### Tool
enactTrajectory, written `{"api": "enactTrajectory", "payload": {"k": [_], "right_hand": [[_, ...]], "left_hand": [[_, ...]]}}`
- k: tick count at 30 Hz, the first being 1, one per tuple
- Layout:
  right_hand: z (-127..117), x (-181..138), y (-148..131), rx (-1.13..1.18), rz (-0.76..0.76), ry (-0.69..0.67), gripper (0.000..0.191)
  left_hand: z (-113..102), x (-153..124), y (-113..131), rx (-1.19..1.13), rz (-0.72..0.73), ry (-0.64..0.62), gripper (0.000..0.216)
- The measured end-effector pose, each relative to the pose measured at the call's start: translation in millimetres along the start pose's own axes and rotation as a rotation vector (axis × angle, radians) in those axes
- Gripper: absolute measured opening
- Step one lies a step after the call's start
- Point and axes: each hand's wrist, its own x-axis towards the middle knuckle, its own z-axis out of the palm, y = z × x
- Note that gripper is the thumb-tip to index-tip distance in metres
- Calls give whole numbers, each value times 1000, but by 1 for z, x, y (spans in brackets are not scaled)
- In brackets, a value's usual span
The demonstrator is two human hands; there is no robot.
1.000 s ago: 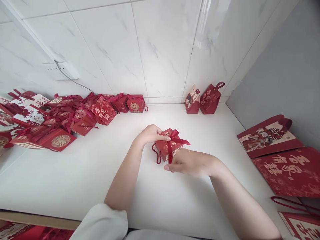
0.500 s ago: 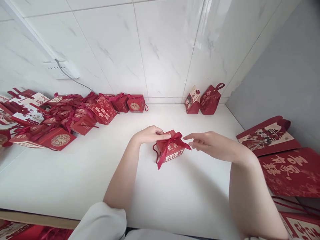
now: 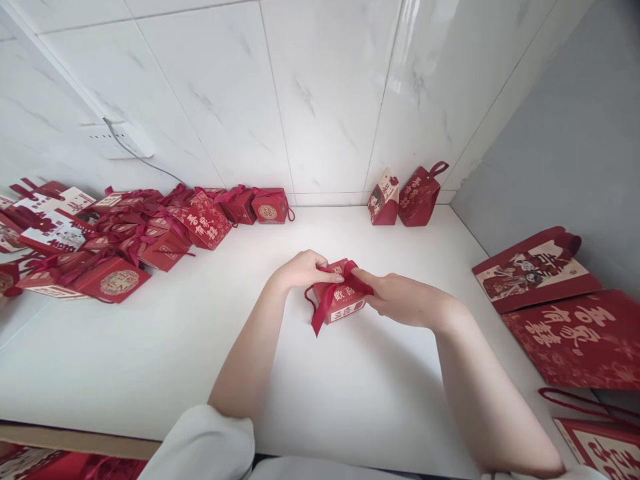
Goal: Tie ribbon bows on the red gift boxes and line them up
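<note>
A small red gift box (image 3: 345, 308) with pale lettering rests on the white table in front of me. A dark red ribbon (image 3: 324, 308) is tied in a bow over its top, one tail hanging down the near side. My left hand (image 3: 313, 270) grips the box's left side, its thumb lying on top beside the bow. At the right, my right hand (image 3: 383, 290) is closed on the bow's right part, thumb and fingers together against the box. A twisted red cord handle (image 3: 310, 299) hangs from the box's left end.
Many ribboned red boxes (image 3: 117, 280) are piled at the left along the tiled wall. Two upright red boxes (image 3: 419, 197) stand at the back right. Flat red bags (image 3: 575, 333) lie by the grey wall. A cable (image 3: 135, 157) runs from a wall socket (image 3: 116, 140).
My right hand has moved left from beside the box and closed on the bow's right part. The left hand keeps its hold on the box, which has barely shifted.
</note>
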Motion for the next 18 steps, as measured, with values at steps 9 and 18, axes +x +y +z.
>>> {"api": "enactTrajectory", "payload": {"k": [9,18], "right_hand": [[4,6,-7,-129,98,82,63],[4,14,8,-34,101,57,54]], "left_hand": [[-2,1,-4,7,-18,36,54],[-5,0,-6,15,0,11,49]]}}
